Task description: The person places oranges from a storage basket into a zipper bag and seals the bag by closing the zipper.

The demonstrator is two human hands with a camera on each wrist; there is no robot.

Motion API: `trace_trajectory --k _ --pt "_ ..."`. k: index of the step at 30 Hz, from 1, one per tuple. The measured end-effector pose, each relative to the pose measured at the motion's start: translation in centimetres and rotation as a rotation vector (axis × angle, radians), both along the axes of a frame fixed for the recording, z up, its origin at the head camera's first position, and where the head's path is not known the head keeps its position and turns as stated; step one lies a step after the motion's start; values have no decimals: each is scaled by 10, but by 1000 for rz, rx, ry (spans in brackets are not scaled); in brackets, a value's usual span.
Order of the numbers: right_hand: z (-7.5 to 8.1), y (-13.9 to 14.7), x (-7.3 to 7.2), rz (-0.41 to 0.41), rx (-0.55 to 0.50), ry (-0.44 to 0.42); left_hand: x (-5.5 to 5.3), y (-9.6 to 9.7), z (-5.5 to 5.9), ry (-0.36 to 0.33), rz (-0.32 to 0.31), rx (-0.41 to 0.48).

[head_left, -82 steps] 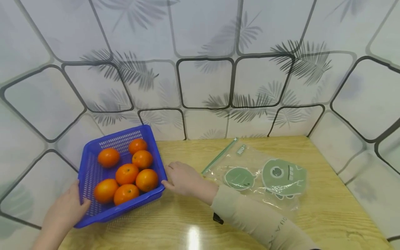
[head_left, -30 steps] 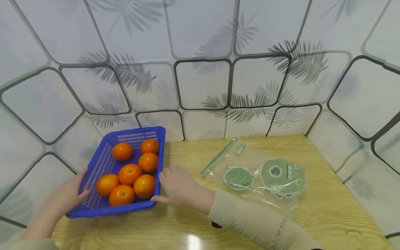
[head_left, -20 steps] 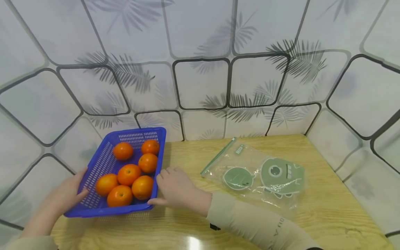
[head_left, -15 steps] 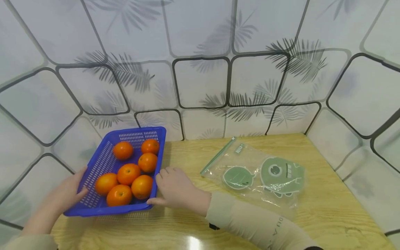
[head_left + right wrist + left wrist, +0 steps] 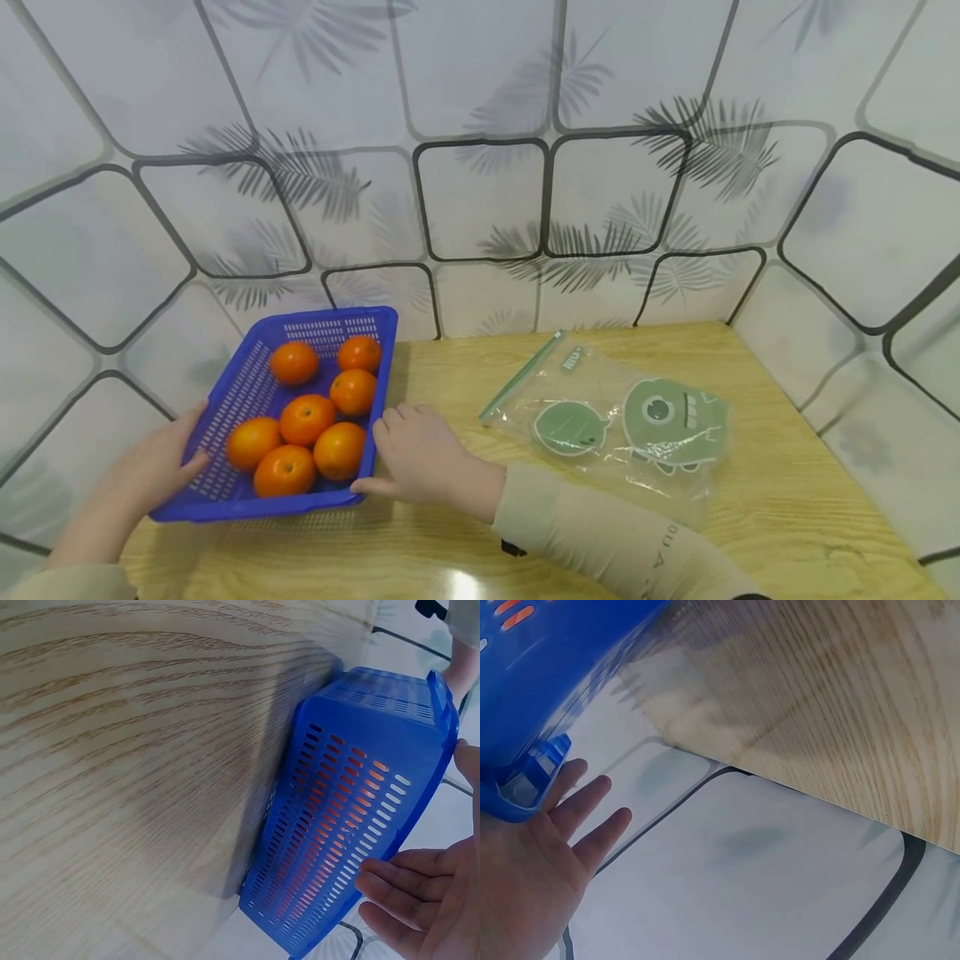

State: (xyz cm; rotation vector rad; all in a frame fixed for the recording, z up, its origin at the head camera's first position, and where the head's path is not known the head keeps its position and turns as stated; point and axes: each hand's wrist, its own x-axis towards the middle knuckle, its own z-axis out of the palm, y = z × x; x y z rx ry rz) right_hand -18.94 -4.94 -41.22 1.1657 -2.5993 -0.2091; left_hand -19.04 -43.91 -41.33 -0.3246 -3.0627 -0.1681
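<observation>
A blue plastic basket (image 5: pixel 247 507) with slotted walls stands on the left of the table, holding several oranges (image 5: pixel 307 419). My left hand (image 5: pixel 153 471) holds the basket's left side, its thumb over the rim. In the left wrist view that hand's fingers (image 5: pixel 585 806) reach out beneath the blue rim, palm showing. On the opposite side, my right hand (image 5: pixel 423 454) holds the wall near the front corner, thumb on the rim. The right wrist view shows its slightly bent fingers (image 5: pixel 405 889) against the slotted outer wall.
A clear zip bag (image 5: pixel 600 433) with a green zip and green printed figures lies flat on the wood-grain table (image 5: pixel 795 533), right of the basket. A patterned wall covering (image 5: pixel 487 200) rises behind the table and at both sides.
Since the oldest frame the basket has turned clockwise, seen from above, with both hands on it. Its near right corner has come left and closer. Over the last half second hardly anything moves.
</observation>
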Motion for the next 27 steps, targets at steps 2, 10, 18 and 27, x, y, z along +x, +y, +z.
trace_trajectory --k 2,10,18,27 --pt "0 0 1 2 -8 1 0 0 1 -17 9 -5" --pt "-4 1 1 12 -32 23 0 0 2 -31 19 -35" --pt "-5 2 1 26 -44 41 -1 1 1 -24 17 -41" --pt "-6 5 1 34 -67 30 -1 4 5 -5 -5 -127"
